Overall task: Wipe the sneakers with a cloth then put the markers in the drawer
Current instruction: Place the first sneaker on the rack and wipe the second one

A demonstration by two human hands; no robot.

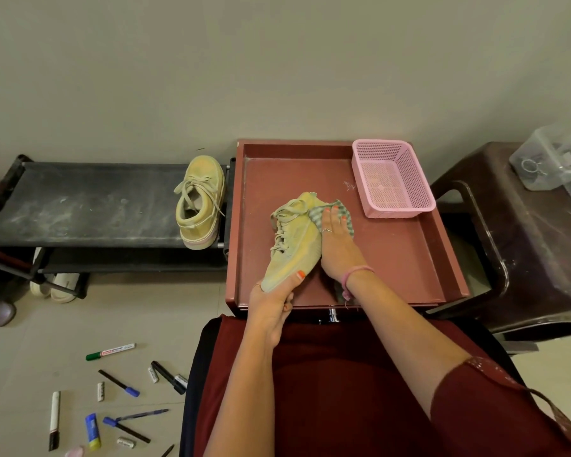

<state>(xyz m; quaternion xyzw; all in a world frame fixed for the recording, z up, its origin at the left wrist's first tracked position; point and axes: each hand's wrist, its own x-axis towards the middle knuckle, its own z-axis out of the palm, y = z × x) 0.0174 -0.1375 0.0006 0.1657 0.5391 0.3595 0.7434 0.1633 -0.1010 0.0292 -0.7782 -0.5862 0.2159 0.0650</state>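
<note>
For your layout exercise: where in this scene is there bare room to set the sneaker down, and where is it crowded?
Free: the black rack top left of the second sneaker, and the red tray floor below the pink basket, right of the right hand. Crowded: the floor patch strewn with markers, and the tray's middle, where the left hand holds the sneaker.

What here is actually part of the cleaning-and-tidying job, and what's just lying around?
Part of the job: sneaker being wiped, cloth, second sneaker, markers on the floor, drawer.
Lying about: pink basket, sandals, clear box.
</note>
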